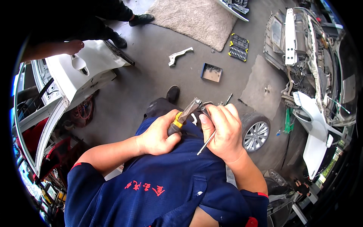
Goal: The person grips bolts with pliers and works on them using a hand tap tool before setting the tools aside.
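Observation:
My left hand [160, 132] is closed around the yellow-and-black handle of a hand tool [185, 113] with a wide grey metal head. At its tip sits something small and shiny that I cannot make out. Opposite it, my right hand [224, 130] is closed on a thin metal rod [206, 144], whose bare end slants down toward my shirt. A dark end piece [205, 110] shows at the upper side of this fist; whether it belongs to the rod is hidden by the fingers. Both hands are held in front of my waist, a small gap apart.
A wheel [256, 134] lies right of my hands. Ahead on the floor are a blue-edged box [211, 72], a socket set [238, 47], a white bracket [179, 55] and a beige mat [196, 19]. Another person's hand [73, 47] rests on a white car panel [96, 60]. A stripped car [306, 49] stands right.

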The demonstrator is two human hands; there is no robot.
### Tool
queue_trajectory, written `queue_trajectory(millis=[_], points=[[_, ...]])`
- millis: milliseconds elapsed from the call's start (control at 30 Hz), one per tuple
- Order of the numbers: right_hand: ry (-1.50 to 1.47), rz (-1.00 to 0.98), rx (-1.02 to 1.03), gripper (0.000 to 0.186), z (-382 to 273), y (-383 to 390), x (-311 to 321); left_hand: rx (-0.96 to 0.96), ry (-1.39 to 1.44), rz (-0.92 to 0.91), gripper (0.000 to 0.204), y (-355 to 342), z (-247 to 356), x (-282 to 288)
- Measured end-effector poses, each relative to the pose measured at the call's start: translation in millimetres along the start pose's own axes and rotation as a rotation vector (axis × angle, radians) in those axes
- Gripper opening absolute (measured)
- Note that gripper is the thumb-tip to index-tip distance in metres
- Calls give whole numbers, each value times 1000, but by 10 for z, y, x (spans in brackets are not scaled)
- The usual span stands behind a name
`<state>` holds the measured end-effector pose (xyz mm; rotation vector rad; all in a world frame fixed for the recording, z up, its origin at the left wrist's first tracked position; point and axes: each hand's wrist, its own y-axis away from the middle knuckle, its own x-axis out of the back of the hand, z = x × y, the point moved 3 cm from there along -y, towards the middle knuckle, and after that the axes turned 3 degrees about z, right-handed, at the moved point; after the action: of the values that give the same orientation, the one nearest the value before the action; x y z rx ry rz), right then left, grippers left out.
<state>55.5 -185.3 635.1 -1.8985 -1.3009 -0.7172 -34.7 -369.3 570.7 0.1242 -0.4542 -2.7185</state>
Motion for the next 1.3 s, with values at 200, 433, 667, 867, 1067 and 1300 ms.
queue_trajectory(millis=[200, 433, 667, 867, 1067, 1300], points=[[249, -12, 54, 23, -22, -78, -31, 24, 19, 14, 34, -31, 24, 23], [557, 67, 196, 25, 83, -132, -179, -14, 16, 69, 31, -42, -14, 36], [-507, -119, -337, 36, 198, -136, -327, 50, 33, 66, 31, 6, -101, 47], [-2571, -872, -833, 58, 72, 346, -481, -252, -175, -3, 37, -5, 5, 92], [-1639, -349, -830, 46, 283, 321, -364, 5, 10, 54, 37, -5, -6, 79], [-437, -7, -145, 17, 79, -20, -141, -35, -38, 23, 36, -36, 8, 64]])
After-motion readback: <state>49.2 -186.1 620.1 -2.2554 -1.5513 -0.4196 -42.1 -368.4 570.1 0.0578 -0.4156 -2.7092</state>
